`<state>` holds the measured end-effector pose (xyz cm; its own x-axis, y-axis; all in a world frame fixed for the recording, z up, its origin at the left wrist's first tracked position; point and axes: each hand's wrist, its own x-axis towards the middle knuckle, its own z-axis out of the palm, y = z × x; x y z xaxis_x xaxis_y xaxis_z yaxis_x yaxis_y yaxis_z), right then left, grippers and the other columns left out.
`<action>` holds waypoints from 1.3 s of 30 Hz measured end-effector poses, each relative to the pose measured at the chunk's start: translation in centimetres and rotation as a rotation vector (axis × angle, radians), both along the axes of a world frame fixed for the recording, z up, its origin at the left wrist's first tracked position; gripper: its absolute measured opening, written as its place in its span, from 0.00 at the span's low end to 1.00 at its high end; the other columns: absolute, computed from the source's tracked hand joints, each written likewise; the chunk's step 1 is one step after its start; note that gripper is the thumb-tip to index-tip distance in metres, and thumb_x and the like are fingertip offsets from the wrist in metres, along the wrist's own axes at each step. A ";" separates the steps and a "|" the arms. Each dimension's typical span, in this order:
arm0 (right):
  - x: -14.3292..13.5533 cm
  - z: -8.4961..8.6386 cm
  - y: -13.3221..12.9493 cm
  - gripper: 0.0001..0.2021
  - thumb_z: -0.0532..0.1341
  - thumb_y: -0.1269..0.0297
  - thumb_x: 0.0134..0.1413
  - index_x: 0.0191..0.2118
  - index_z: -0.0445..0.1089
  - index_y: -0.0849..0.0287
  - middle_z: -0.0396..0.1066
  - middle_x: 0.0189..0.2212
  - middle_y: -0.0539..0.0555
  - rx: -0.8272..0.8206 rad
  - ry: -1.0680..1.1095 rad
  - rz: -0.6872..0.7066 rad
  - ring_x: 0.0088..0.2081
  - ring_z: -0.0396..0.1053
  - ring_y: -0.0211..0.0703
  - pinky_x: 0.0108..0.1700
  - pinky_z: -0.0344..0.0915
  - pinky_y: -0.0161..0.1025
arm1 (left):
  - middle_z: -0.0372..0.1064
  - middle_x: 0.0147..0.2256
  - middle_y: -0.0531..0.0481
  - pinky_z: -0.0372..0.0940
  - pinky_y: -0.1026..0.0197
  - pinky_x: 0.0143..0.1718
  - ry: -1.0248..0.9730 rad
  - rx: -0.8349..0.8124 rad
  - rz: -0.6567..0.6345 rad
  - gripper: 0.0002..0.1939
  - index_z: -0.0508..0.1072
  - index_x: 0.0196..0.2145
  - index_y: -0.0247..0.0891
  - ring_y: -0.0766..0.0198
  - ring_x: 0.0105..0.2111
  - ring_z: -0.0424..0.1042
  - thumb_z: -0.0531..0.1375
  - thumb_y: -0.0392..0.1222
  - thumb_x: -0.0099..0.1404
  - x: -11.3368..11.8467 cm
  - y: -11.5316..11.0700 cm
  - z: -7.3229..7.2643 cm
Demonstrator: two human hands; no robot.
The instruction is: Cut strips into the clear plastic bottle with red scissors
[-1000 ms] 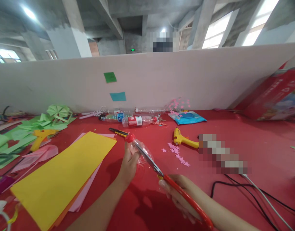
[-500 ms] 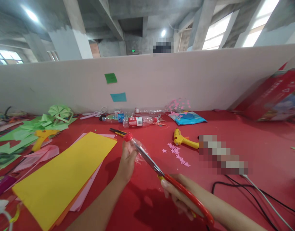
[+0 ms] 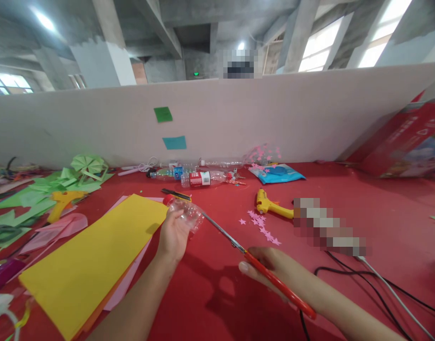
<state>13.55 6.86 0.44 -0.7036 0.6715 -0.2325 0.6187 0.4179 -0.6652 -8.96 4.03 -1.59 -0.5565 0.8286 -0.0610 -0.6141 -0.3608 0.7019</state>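
My left hand (image 3: 174, 234) is wrapped round a clear plastic bottle top (image 3: 189, 214) with a red cap that points up and left. Its wide end faces right. In my right hand (image 3: 270, 267) are large scissors (image 3: 277, 282) with red handles. Their blades slant up to the left, and the tips reach the bottle piece's right edge; whether they are inside it I cannot tell. Behind my left hand a utility knife (image 3: 176, 194) lies on the red table (image 3: 217, 312).
Yellow paper sheets (image 3: 96, 255) lie left of my left arm. Pink stars (image 3: 263, 227) and a yellow glue gun (image 3: 274, 206) are to the right, near black cables (image 3: 373, 274). Plastic bottles (image 3: 203, 178) and a blue packet (image 3: 277, 174) lie along the white partition (image 3: 291, 113).
My left hand has moved left and turned the bottle top, so its cap points further left. The scissors have rolled onto their edge, and their blades now look closed together.
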 end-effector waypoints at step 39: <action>-0.4 0.0 -1.2 0.21 0.55 0.46 0.58 0.25 0.56 0.57 0.52 0.13 0.41 -0.414 0.043 -0.103 0.14 0.53 0.28 0.13 0.49 0.24 | 0.73 0.34 0.51 0.66 0.55 0.44 -0.031 -0.043 -0.031 0.12 0.69 0.35 0.38 0.64 0.38 0.73 0.63 0.30 0.51 1.0 0.3 -0.6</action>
<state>13.15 5.67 0.48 -0.6527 0.5949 -0.4692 0.6111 0.0473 -0.7902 -7.94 4.32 -2.15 -0.5277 0.8418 -0.1136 -0.6460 -0.3109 0.6971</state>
